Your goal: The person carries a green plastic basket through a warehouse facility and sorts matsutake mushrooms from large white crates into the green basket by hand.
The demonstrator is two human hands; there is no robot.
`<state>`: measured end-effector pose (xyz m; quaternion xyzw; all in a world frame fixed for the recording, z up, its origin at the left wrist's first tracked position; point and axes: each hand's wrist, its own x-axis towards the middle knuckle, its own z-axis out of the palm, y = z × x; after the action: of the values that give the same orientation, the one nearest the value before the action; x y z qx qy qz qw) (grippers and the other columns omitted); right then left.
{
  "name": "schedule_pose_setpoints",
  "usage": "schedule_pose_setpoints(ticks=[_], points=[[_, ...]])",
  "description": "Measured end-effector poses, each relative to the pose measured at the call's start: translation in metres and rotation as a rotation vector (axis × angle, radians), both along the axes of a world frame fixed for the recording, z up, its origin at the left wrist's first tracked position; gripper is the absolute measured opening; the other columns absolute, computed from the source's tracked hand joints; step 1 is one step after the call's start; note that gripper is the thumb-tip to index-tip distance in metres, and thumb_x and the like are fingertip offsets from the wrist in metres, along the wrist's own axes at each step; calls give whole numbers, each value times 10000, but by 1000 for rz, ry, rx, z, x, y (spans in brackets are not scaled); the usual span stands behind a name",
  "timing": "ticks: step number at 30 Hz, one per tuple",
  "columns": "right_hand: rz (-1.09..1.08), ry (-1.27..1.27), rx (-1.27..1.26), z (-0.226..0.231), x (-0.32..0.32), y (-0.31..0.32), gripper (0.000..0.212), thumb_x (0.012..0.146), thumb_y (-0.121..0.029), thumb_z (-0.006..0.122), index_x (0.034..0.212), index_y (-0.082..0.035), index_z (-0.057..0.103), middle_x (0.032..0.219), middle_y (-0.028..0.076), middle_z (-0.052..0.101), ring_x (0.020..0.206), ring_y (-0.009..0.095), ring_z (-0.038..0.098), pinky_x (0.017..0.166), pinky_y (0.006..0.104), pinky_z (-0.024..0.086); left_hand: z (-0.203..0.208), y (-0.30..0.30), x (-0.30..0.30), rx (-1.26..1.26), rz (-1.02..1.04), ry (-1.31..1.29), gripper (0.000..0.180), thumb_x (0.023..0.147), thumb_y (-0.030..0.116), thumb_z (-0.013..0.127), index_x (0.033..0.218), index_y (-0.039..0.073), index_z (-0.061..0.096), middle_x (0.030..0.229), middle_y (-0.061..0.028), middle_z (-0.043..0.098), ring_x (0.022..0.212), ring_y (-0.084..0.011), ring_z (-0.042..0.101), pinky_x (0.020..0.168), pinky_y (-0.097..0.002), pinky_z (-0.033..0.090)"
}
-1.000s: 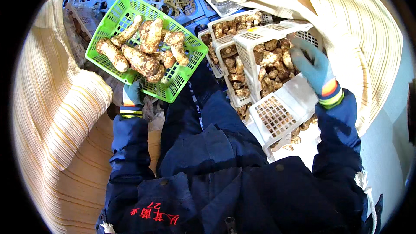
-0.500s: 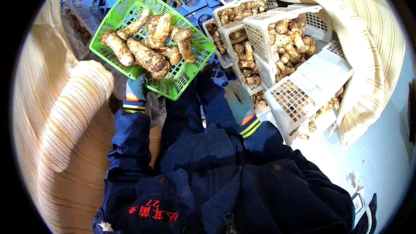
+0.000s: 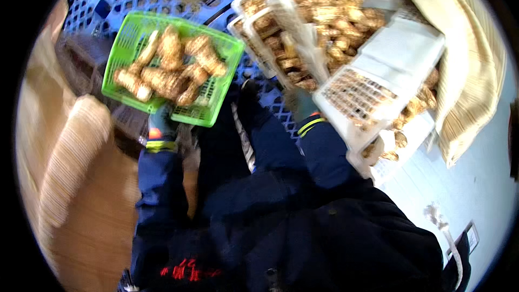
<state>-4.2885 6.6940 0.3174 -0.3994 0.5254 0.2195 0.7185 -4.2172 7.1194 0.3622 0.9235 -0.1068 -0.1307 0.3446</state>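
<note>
My left hand (image 3: 162, 120), in a grey-green and orange glove, grips the near edge of a green plastic basket (image 3: 220, 99). Several thick-stemmed, brown and cream mushrooms (image 3: 164, 82) lie in this basket, which is tilted a little. On the right, my gloved right hand (image 3: 306, 104) is beside the near corner of a white mesh basket (image 3: 390, 48). Blur and the baskets hide its fingers, so whether it touches one cannot be seen. More mushrooms (image 3: 339, 24) fill the white baskets around it.
A blue plastic pallet (image 3: 146, 0) spreads at the back. Striped cream cloth (image 3: 459, 65) drapes over the right side, and another striped cloth (image 3: 75, 151) bulges on the left. Loose mushrooms (image 3: 413, 109) lie below the white basket. A white cord (image 3: 446, 230) hangs at lower right.
The view has shifted. The green basket sits a little further left and flatter, still in my left hand. My right hand has moved forward to the white baskets, and one upright basket appears more tilted.
</note>
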Motion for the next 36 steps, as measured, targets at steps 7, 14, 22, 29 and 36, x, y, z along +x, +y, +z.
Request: schedule_pose_setpoints(ticks=[7, 14, 22, 29, 36], points=[[498, -395, 227, 179, -16, 67, 341, 826, -182, 552, 1128, -32, 499, 926, 40, 589, 807, 121, 555, 712, 243, 447, 27, 24, -31, 181, 168, 322, 273, 637, 206, 658, 831, 55, 540, 758, -115, 543, 740, -300, 524, 655, -376, 427], [587, -836, 135, 300, -12, 25, 370, 853, -230, 530, 1132, 9, 487, 931, 69, 587, 832, 130, 545, 760, 267, 446, 9, 31, -30, -951, 645, 617, 149, 768, 175, 516, 852, 52, 513, 834, -49, 542, 788, -197, 528, 715, -317, 458], [-10, -704, -414, 275, -31, -106, 272, 859, -144, 479, 1093, -14, 523, 875, 92, 603, 742, 161, 590, 667, 259, 485, 105, -52, 21, -1336, 455, 695, 73, 756, 131, 479, 729, 77, 519, 806, -42, 537, 808, -242, 517, 722, -434, 453], [-670, -724, 234, 241, 42, -197, 370, 864, -280, 490, 1106, -2, 467, 1037, 128, 548, 811, 179, 555, 637, 266, 506, 154, -55, 12, -735, 272, 390, 231, 743, 126, 497, 945, 25, 548, 986, -128, 572, 908, -236, 545, 782, -382, 452], [-645, -917, 2, 276, 136, -319, 348, 899, -221, 406, 1117, 48, 442, 1013, 186, 565, 831, 222, 586, 688, 292, 534, 236, -107, -17, -1035, 497, 565, 198, 681, 0, 585, 878, 11, 568, 880, -106, 597, 802, -226, 583, 702, -312, 468]])
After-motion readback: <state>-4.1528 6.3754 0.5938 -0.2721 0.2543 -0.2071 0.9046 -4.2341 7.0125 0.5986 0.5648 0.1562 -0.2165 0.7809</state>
